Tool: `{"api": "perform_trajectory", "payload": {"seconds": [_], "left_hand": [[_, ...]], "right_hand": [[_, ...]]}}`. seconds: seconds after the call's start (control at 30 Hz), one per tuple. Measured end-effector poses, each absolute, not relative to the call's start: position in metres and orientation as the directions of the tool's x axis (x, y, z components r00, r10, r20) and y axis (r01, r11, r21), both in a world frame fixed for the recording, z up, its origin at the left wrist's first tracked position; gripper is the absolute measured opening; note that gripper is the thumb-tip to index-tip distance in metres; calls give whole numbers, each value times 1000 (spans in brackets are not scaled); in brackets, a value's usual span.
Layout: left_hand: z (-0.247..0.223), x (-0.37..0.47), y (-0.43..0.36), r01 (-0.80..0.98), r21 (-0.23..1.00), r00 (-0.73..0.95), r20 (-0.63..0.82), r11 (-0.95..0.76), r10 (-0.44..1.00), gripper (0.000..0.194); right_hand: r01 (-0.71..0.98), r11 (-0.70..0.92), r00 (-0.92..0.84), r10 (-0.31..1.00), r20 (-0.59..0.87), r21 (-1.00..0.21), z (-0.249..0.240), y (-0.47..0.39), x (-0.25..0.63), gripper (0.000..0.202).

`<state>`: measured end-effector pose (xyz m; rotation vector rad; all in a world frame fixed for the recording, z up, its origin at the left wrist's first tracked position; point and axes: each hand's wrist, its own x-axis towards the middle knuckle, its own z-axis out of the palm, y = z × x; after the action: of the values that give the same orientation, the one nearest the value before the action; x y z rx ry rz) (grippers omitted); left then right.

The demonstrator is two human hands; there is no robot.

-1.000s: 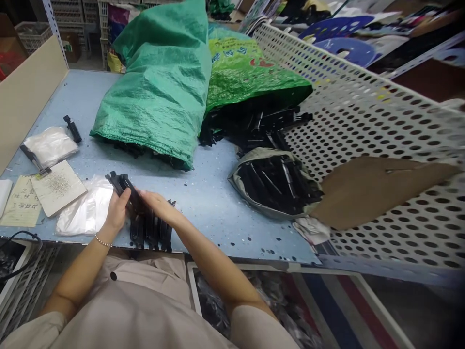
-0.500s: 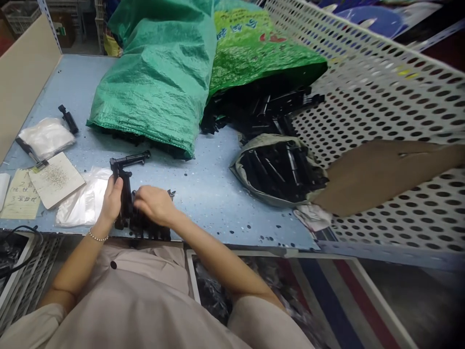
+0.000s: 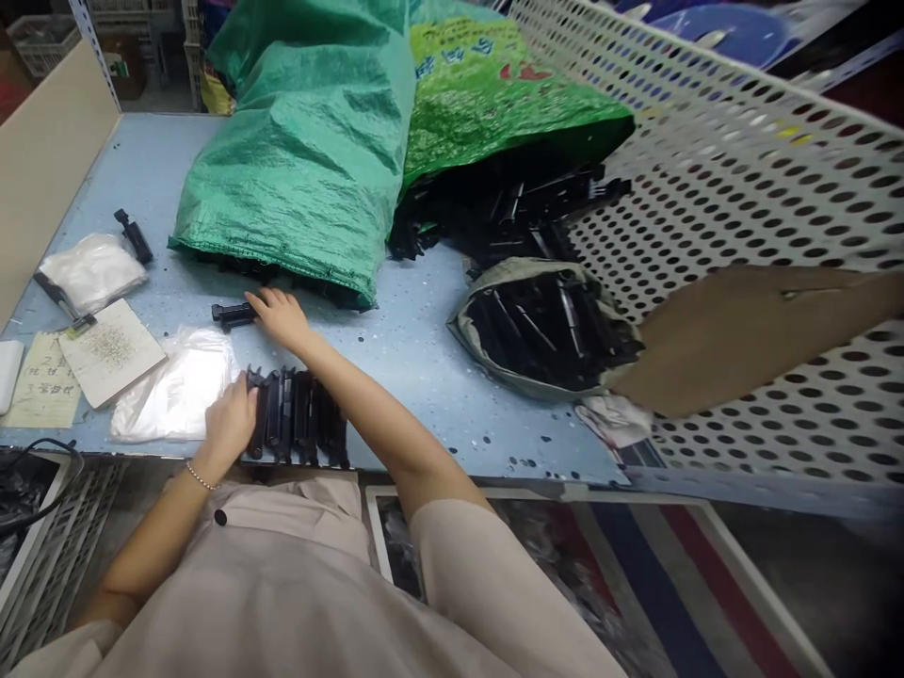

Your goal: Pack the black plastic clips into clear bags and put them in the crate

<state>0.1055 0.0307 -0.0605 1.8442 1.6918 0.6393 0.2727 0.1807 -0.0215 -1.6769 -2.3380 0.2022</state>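
A row of slim black plastic parts stands side by side at the table's front edge. My left hand is closed at the left end of this row, its fingers round the outermost part. Farther back, another black plastic part lies crosswise on the table. My right hand reaches over the row and grips that part's right end, which the fingers cover. Clear plastic bags lie flat just left of my left hand.
A green woven sack and a printed green sack fill the back. Black parts spill from the printed one. At right, an opened grey bag holds more parts beside a perforated white panel. A speckled card lies at left.
My right hand has moved from the row back to the crosswise part. My left hand has lowered the part it held upright to the row's left end.
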Motion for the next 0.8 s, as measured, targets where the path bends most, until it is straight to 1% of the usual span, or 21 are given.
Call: {"api": "perform_trajectory", "payload": {"seconds": [0.03,0.07,0.1,0.13,0.2,0.23,0.27,0.3,0.33,0.4,0.47,0.53,0.57,0.6,0.67,0.7,0.73,0.77,0.8], "left_hand": [[-63,108,30,710,697,124,11,-96,992,48],[-63,109,32,669,733,138,44,-126,989,47],[-62,108,36,607,783,129,71,-136,989,48],[-58,106,41,517,846,105,84,-127,991,51],[-46,103,52,239,968,54,63,-74,997,58],[-38,101,57,70,997,51,34,-38,998,59],[-30,101,61,-88,996,67,5,1,998,57],[-21,102,63,-211,977,91,-20,39,996,54],[-13,104,64,-288,955,113,-42,74,993,51],[-1,108,61,-331,934,139,-94,136,986,45],[4,114,54,-300,939,148,-129,169,981,43],[4,119,48,-253,955,143,-124,157,982,45],[2,122,46,-232,963,132,-109,138,985,47],[1,123,44,-213,970,117,-92,115,989,48],[-1,124,43,-199,976,95,-64,82,993,47],[-1,122,44,-208,975,93,-61,80,994,47],[-1,120,45,-224,970,97,-71,91,993,46],[1,118,47,-248,962,103,-94,117,990,45],[2,115,49,-280,947,108,-130,156,986,44]], "right_hand": [[919,290,-281,957,71,-269,-21,190,272,41],[919,245,-251,968,18,-310,-20,194,272,37],[901,200,-228,973,-27,-385,-18,193,272,34],[856,165,-221,974,-58,-491,-16,186,272,32],[663,148,-295,953,-74,-734,-11,160,274,35],[536,156,-364,930,-60,-830,-9,142,275,38],[425,159,-422,906,-39,-891,-7,123,275,42],[355,152,-453,891,-28,-923,-4,105,277,47],[333,144,-448,894,-22,-932,0,88,278,52],[414,159,-332,943,13,-896,8,64,281,59],[555,223,-197,971,133,-802,17,56,282,59],[629,293,-161,955,248,-720,25,60,281,56],[616,303,-166,952,256,-727,27,64,279,55],[566,285,-172,958,228,-773,29,69,276,55],[374,164,-212,973,88,-913,31,76,269,55],[267,83,-253,967,14,-960,31,76,267,55],[187,20,-294,955,-37,-982,31,75,265,56],[151,-3,-327,943,-53,-989,29,70,263,56],[167,29,-354,935,-33,-985,28,64,262,57]]}}
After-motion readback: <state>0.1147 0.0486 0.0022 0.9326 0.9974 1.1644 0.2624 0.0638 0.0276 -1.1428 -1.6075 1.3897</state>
